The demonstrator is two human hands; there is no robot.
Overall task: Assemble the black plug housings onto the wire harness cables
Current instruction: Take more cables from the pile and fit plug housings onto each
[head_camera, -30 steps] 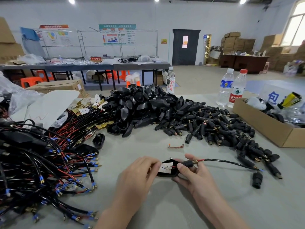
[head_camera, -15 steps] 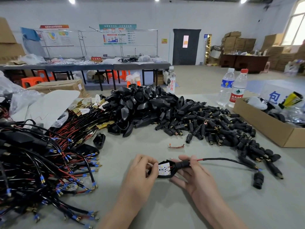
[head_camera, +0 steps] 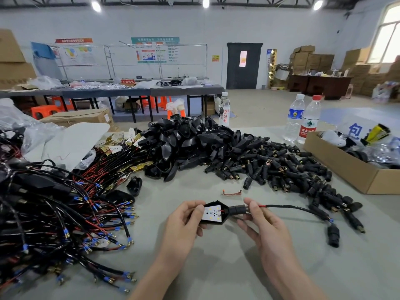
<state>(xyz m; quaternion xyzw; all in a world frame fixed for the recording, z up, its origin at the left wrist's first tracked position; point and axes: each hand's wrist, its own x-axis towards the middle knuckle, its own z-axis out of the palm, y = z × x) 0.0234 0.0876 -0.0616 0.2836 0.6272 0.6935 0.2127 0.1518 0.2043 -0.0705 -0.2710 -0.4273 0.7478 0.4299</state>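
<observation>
Grey table (head_camera: pixel 216 267) is carrying everything; landmark is the housing pile (head_camera: pixel 190 144), a big heap of glossy moulded black shells. Left of the pile a harness tangle (head_camera: pixel 54 213) is sprawling: thin black and red leads with blue-sleeved brass terminals. Right of the pile a connector heap (head_camera: pixel 281 169) of matte barrel plugs is spreading out, and further right an open cardboard box (head_camera: pixel 346 169) is sitting. Behind the pile's right side clear water bottles (head_camera: pixel 309 120) are standing. In front of the pile, near the viewer, both hands are working on one unit above the table. The left hand (head_camera: pixel 184 224) is closing its grip around the left end of the plug housing (head_camera: pixel 211 224), fingers curling round its rim. The right hand (head_camera: pixel 266 226) is closing its grip on the cable (head_camera: pixel 292 207), pinching it thumb over fingers just behind the collar (head_camera: pixel 237 210). A white board (head_camera: pixel 213 213) with small yellow dots is lying face up inside the housing. The housing is looking light, rigid and slick, so holding it by the side walls is probably safest; the board and its thin leads are likely fragile. The cable is looking soft and floppy, so I'd take it close to the stiff ribbed collar, not mid-run. A small copper clip (head_camera: pixel 231 193) is lying between the pile and the hands.
</observation>
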